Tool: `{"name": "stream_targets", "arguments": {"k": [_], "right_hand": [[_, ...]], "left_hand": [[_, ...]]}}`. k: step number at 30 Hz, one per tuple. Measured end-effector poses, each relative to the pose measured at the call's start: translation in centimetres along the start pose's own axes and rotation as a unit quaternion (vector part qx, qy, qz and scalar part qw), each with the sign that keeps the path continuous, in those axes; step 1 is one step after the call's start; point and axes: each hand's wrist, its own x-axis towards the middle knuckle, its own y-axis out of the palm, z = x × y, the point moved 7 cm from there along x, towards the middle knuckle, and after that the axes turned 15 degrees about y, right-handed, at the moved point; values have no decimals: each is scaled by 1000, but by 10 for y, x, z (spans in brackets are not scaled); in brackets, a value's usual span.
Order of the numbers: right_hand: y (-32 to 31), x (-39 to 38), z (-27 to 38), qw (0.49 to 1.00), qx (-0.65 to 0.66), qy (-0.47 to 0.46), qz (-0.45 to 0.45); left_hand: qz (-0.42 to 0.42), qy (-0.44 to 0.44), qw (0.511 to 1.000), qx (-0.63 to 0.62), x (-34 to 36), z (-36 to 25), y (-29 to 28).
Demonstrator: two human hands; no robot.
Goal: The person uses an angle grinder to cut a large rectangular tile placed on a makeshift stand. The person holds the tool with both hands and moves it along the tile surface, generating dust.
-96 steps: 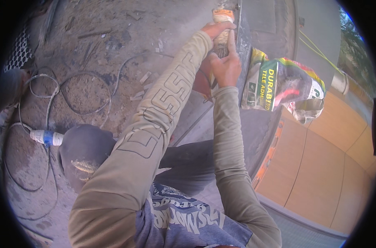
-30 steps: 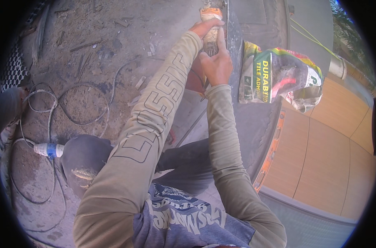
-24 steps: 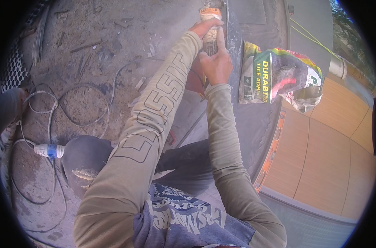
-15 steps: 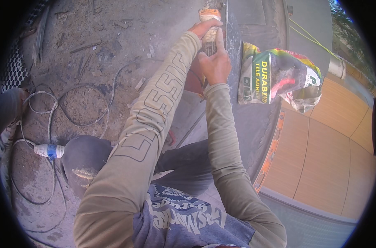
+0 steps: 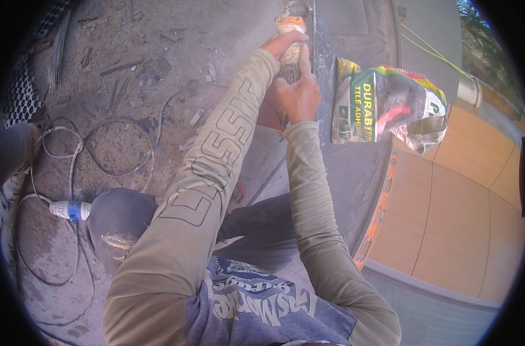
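Note:
At the top centre, both my hands hold a dust-caked angle grinder (image 5: 291,24) with an orange band near its head. My left hand (image 5: 285,44) wraps the body just behind that band. Further back on the body, my right hand (image 5: 300,97) is closed round it, with the index finger stretched along its side. The grinder's head lies at the picture's upper rim, alongside the dark edge of a slab (image 5: 324,86); its disc cannot be made out. Pale dust hazes the ground beside it.
A torn, partly filled bag (image 5: 346,106) lies on the slab at right. Beyond are an orange spirit level (image 5: 381,210), wood-toned panels (image 5: 447,196) and yellow-green string (image 5: 427,45). Looped cable (image 5: 150,151) with a white-and-blue connector (image 5: 72,210) lies left, near another person's leg (image 5: 11,153).
My hands and the grinder have shifted slightly left and a little toward me. The dust haze left of the grinder looks thicker. My grip is the same.

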Motion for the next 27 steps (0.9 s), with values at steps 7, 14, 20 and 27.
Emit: {"name": "stream_targets", "arguments": {"k": [7, 14, 20, 27], "right_hand": [[0, -3, 0, 1000, 20, -8, -13], [1, -6, -3, 1000, 1, 2, -20], [0, 1, -3, 999, 7, 36, 5], [0, 6, 3, 997, 28, 65, 18]], "left_hand": [[2, -5, 1000, -6, -4, -2, -2], [7, -8, 1000, -12, -2, 3, -2], [7, -22, 1000, -17, 1, 4, -3], [21, -22, 1000, 0, 17, 1, -6]]}}
